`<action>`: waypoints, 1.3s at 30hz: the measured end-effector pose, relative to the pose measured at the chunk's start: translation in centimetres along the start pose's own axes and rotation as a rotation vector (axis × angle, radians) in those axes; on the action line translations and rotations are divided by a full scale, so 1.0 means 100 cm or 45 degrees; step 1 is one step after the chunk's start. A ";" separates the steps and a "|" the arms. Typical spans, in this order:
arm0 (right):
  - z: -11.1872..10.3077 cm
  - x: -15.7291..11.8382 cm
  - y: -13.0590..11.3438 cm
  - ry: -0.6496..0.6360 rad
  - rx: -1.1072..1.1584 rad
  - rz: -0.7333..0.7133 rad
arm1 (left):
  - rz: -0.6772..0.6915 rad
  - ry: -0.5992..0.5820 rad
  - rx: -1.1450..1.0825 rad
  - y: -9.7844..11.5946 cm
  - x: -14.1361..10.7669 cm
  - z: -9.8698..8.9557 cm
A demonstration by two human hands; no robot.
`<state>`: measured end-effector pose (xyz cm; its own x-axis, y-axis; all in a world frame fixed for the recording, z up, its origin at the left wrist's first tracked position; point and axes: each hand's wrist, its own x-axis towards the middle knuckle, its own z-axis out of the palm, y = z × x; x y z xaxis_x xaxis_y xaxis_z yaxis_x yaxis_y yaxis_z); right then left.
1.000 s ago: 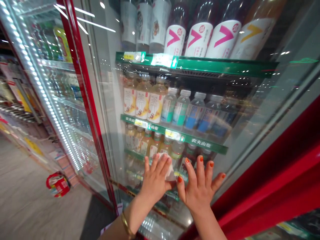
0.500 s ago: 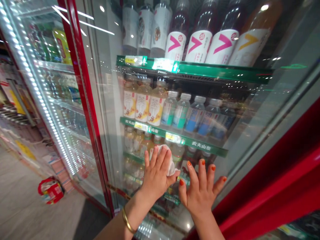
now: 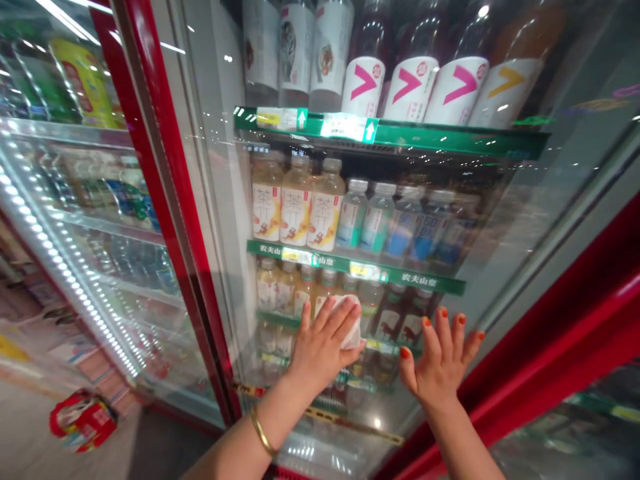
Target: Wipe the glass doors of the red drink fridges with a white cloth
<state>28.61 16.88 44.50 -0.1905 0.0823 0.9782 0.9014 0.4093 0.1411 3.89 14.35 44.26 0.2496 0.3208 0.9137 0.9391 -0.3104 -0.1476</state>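
Observation:
My left hand [image 3: 323, 340] lies flat on the glass door [image 3: 480, 220], fingers stretched, pressing a crumpled white tissue [image 3: 354, 330] against the pane. A gold bangle [image 3: 261, 432] circles that wrist. To its right, my right hand [image 3: 440, 360] has its fingers spread at the glass, with orange-red nails and nothing held. Behind the pane, rows of bottles stand on green-edged shelves [image 3: 400, 141]. Tea bottles [image 3: 324, 217] with white and yellow labels are above my left hand.
Red door frames [image 3: 565, 347] run along the right and left of the pane. Another lit cooler with bottles [image 3: 83, 83] is at the left. A red bag [image 3: 85, 420] lies on the floor at the lower left.
Both hands have shifted right in the view, my right hand further, so the gap between them is wider. The tissue is still under my left hand. The camera view has turned slightly.

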 end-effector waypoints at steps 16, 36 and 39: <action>0.006 -0.012 0.009 0.039 -0.195 0.006 | 0.244 -0.059 0.154 -0.052 -0.020 -0.012; 0.012 0.040 -0.044 -0.075 -0.166 0.002 | -0.363 0.014 0.071 -0.080 -0.023 -0.019; 0.020 0.072 -0.080 -0.177 -0.051 -0.183 | -0.584 0.142 -0.001 -0.078 0.010 -0.017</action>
<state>19.26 16.03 50.11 -0.3679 0.1515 0.9174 0.8753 0.3896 0.2866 -3.61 15.52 46.97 -0.2180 0.3267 0.9196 0.9462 -0.1600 0.2812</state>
